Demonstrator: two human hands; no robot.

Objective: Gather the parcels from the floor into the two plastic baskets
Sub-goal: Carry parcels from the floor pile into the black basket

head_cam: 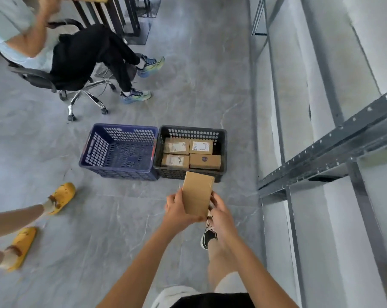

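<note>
Both hands, left hand [177, 210] and right hand [219, 213], clasp a plain brown cardboard parcel [197, 193] by its sides, carrying it steadily. It hangs before the black plastic basket's [224, 152] near rim, four parcels inside; the blue plastic basket [88, 150] alongside holds none.

Swivel chair [54, 83]: far left — a seated person [88, 54] in black trousers
Yellow slippers [61, 197]: left edge, on someone's feet
Metal shelving [334, 152]: right — along the wall
</note>
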